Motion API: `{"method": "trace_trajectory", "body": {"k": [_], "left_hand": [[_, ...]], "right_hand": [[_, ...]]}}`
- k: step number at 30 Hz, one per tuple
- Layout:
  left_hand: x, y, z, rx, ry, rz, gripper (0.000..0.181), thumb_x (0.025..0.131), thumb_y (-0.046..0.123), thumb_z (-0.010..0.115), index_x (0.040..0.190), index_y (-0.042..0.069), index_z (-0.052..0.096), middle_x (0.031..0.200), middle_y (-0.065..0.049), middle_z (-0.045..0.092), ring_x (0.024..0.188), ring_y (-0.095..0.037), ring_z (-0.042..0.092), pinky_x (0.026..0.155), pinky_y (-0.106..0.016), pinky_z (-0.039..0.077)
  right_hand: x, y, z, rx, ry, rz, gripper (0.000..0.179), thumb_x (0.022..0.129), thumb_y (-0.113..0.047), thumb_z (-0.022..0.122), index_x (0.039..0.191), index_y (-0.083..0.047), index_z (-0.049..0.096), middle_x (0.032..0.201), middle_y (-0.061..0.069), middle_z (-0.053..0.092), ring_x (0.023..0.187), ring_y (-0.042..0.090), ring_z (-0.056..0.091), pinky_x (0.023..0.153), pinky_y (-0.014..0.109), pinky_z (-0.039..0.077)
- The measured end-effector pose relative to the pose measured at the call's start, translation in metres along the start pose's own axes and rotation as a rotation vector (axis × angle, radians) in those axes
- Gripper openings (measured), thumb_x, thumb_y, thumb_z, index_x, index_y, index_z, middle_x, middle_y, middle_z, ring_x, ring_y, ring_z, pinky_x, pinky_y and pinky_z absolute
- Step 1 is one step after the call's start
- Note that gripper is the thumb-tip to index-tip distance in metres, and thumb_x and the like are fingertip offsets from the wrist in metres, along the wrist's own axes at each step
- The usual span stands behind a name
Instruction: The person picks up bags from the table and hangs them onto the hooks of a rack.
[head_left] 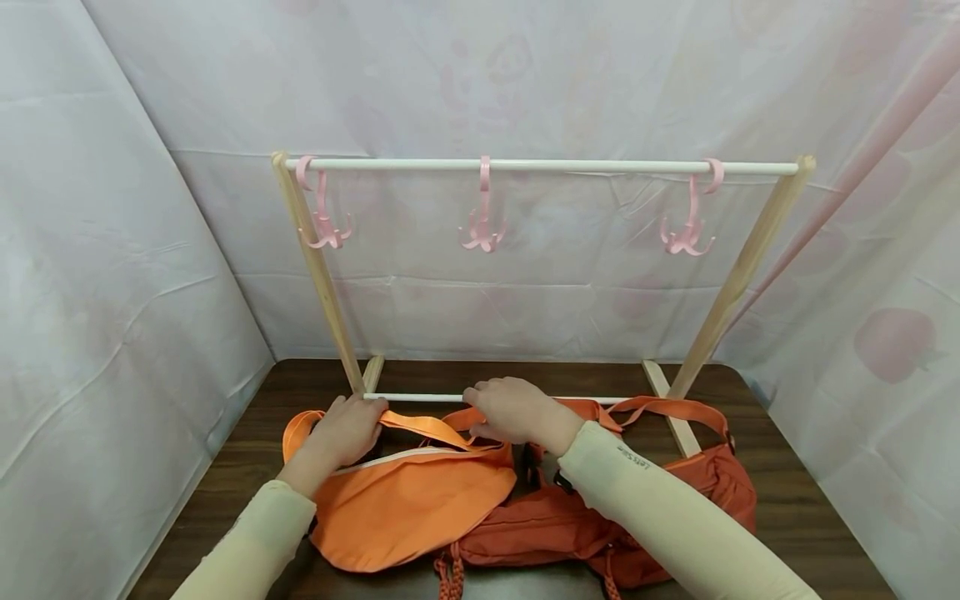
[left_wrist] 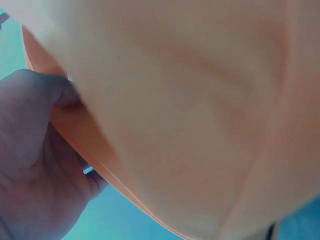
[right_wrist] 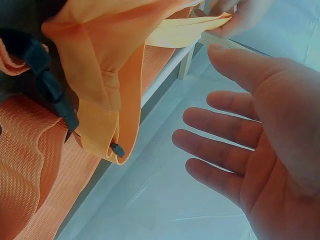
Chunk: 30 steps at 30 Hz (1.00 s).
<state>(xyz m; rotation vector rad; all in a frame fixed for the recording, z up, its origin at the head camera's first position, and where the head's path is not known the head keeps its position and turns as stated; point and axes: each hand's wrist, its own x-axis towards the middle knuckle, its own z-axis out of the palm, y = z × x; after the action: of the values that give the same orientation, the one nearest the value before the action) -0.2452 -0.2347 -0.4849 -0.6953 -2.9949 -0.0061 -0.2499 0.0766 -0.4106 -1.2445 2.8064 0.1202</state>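
Note:
A bright orange bag with a pale zipper lies on the table's left half. My left hand grips its orange strap near the bag's upper left. In the left wrist view the thumb and fingers of the left hand close round the strap, and the bag's cloth fills most of the picture. Over the far side of the bags is my right hand. The right wrist view shows the right hand with fingers spread and nothing in them, apart from the strap with its small dark buckle.
A rust-red bag with straps and braided tassels lies on the right, partly under my right sleeve. Behind stands a wooden rack with a white top rod. Three pink claw hooks hang from it. Dark wood table lies beneath.

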Motion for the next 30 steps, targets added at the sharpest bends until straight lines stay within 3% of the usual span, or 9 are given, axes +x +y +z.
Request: {"method": "trace_trajectory", "body": {"k": [5, 11, 17, 23, 30], "left_hand": [[0.000, 0.001, -0.010, 0.008, 0.087, 0.008, 0.007, 0.100, 0.013, 0.070, 0.102, 0.013, 0.063, 0.083, -0.003, 0.067, 0.085, -0.030, 0.063, 0.067, -0.041, 0.040], [0.000, 0.007, -0.031, -0.040, 0.167, 0.014, 0.009, 0.100, 0.010, 0.068, 0.101, 0.012, 0.060, 0.076, 0.001, 0.059, 0.069, -0.022, 0.057, 0.063, -0.038, 0.035], [0.001, 0.016, -0.049, -0.103, 0.231, 0.005, 0.008, 0.103, 0.012, 0.066, 0.109, 0.011, 0.061, 0.075, 0.005, 0.059, 0.064, -0.016, 0.056, 0.062, -0.039, 0.042], [0.002, 0.024, -0.061, -0.164, 0.311, 0.030, 0.012, 0.103, 0.008, 0.064, 0.114, 0.006, 0.061, 0.083, 0.000, 0.061, 0.059, -0.013, 0.055, 0.057, -0.037, 0.049], [-0.001, 0.037, -0.081, -0.260, 0.337, -0.010, 0.020, 0.103, 0.006, 0.060, 0.124, 0.003, 0.061, 0.093, -0.006, 0.067, 0.064, -0.015, 0.058, 0.061, -0.038, 0.052]], "right_hand": [[0.003, -0.002, -0.002, 0.018, -0.003, -0.006, 0.058, 0.103, -0.048, 0.069, 0.148, -0.012, 0.058, 0.134, 0.006, 0.069, 0.113, 0.020, 0.070, 0.098, 0.036, 0.056], [0.008, -0.009, -0.005, 0.075, -0.001, 0.014, 0.076, 0.102, -0.053, 0.068, 0.160, -0.011, 0.044, 0.149, 0.010, 0.060, 0.127, 0.024, 0.065, 0.104, 0.040, 0.053], [0.016, -0.019, -0.008, 0.148, 0.017, 0.028, 0.088, 0.101, -0.059, 0.066, 0.167, -0.011, 0.032, 0.156, 0.010, 0.053, 0.135, 0.025, 0.060, 0.108, 0.042, 0.050], [0.024, -0.026, -0.007, 0.213, 0.035, 0.031, 0.097, 0.099, -0.067, 0.063, 0.169, -0.010, 0.026, 0.161, 0.012, 0.048, 0.140, 0.027, 0.055, 0.112, 0.043, 0.047], [0.032, -0.029, -0.005, 0.372, 0.048, 0.031, 0.101, 0.097, -0.070, 0.063, 0.169, -0.011, 0.025, 0.163, 0.010, 0.046, 0.138, 0.021, 0.056, 0.111, 0.040, 0.048]]}}
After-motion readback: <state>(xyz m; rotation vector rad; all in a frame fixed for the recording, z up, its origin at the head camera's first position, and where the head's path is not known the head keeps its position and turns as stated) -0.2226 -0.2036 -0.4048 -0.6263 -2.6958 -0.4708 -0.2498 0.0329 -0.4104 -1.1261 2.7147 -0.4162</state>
